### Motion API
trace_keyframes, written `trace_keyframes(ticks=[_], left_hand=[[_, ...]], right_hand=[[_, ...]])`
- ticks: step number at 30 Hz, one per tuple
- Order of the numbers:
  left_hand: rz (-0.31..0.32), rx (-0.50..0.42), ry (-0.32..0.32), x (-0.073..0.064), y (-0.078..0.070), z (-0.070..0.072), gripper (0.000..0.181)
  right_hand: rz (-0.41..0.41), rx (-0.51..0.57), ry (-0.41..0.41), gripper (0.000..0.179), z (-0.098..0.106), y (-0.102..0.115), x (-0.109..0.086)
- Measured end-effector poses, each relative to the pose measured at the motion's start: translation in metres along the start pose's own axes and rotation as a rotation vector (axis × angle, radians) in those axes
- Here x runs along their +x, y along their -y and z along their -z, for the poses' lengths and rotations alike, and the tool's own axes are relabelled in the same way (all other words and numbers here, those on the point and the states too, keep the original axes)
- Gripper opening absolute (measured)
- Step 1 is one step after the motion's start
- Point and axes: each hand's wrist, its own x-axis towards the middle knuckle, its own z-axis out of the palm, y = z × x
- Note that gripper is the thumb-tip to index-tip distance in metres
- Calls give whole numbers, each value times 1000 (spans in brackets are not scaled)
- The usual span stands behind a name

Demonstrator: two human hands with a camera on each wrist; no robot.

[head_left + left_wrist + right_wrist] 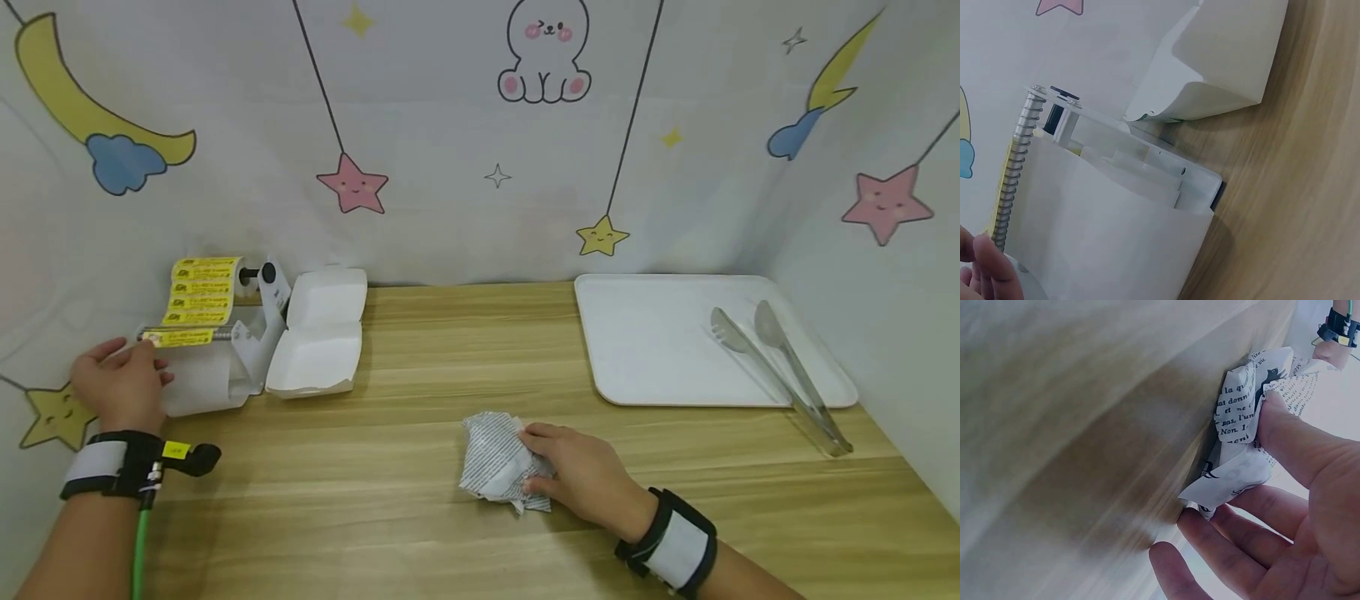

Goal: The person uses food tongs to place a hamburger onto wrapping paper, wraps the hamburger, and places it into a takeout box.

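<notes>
My left hand [123, 383] is at the label dispenser [262, 333], thumb and forefinger pinching the left end of a yellow label [187, 337] at the front roller. In the left wrist view its fingertips [997, 259] are beside the ribbed metal roller [1016, 169]. A packet wrapped in printed paper [495, 458] lies on the table in front of me. My right hand [581, 479] holds its right side between thumb and fingers. Up close in the right wrist view, the thumb presses the crumpled paper [1238, 406]. What the paper wraps is hidden.
An open white takeaway box [322, 358] stands right of the dispenser, whose roll of yellow labels [201, 292] sits on top. At the back right is a white tray [645, 350], with metal tongs [787, 367] lying across its right side. A patterned cloth hangs behind.
</notes>
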Motion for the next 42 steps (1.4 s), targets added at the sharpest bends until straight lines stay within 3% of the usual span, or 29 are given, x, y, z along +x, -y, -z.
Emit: trace_keyframes(ticks=[2,4,8,10,11,12,14,17,19,21,23,24,27,30,37,42], left_hand=[[-82,-45,-14,-7,-2,0,29],[-203,-51,-35,-18,-4,0,27],[-525,62,-78,-43,-10,-3,20],[-683,112,-37,-56,-13,-5,17],[-738,94,22,-63,-14,-7,17],[-779,58,105,-71,-15,-10,18],[-788,-31,336,-92,-17,-17,22],[-680,-113,752,-131,-16,-32,22],[-593,-38,1024,-157,-12,-43,15],[-543,91,1255,-182,-3,-56,9],[-523,224,1408,-206,8,-69,9],[-525,276,1449,-217,15,-76,9],[-536,336,1513,-242,35,-94,9],[-574,375,1526,-254,52,-109,9],[-560,490,1515,-256,69,-121,9],[-698,617,1440,-256,76,-120,7]], right_hand=[[0,5,7,63,1,1,0],[-1,7,12,63,1,1,0],[-5,11,16,64,1,2,1],[-9,12,18,64,1,2,1],[-11,13,19,64,1,2,1],[-12,13,18,64,1,2,1],[-9,9,12,64,1,1,1],[-1,7,3,64,-1,1,2],[2,6,-1,64,-2,1,2],[-3,11,2,64,-2,1,2],[-14,14,8,64,-3,1,3],[-18,17,11,64,-3,1,3],[-23,19,12,64,-4,2,5],[-12,21,-2,60,-5,2,5],[-3,21,1,62,-3,3,4],[-3,0,-1,63,-1,4,4]])
